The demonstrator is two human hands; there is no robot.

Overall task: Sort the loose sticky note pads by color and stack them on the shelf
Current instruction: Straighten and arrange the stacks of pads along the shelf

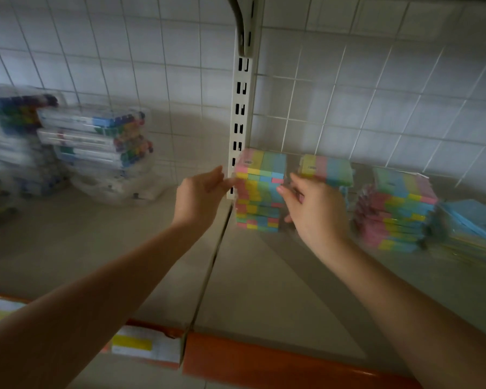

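Pads in pink, yellow, green and blue strips stand in a tall stack (260, 192) on the shelf (264, 282), right between my two hands. My left hand (201, 196) is at the stack's left side, fingers nearly straight, fingertips reaching its upper edge beside the white slotted post (239, 127); the blur keeps me from telling whether they pinch anything. My right hand (314, 209) is at the stack's right side, fingers loosely curled, and I cannot tell if it grips a pad. Just behind my right hand sits another pad (327, 169), raised and tilted. Further right of that hand stands a second stack (399, 211), then blue packs (469, 220). Well left of my left hand lie marker cases (96, 136).
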